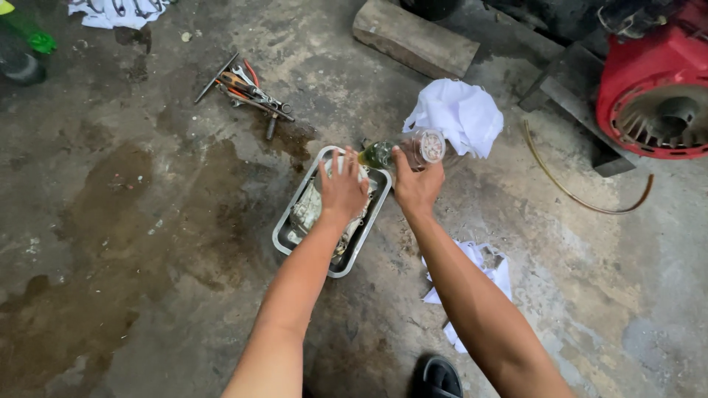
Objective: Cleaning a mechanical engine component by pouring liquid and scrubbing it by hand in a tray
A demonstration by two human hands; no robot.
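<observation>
A metal tray (286, 234) lies on the stained concrete floor and holds a grey metal engine part (304, 210). My left hand (341, 188) rests on top of that part with fingers spread. My right hand (417, 184) grips a clear plastic bottle (413, 149) tipped on its side, its neck pointing left over the tray's far end. Whether liquid is pouring out cannot be told.
A white cloth (461, 114) lies just behind the bottle, and crumpled white paper (479, 273) lies under my right forearm. A pile of hand tools (247, 90) is at upper left, a wooden block (414, 37) at top, a red engine (653, 88) at right with a thin hose (582, 199).
</observation>
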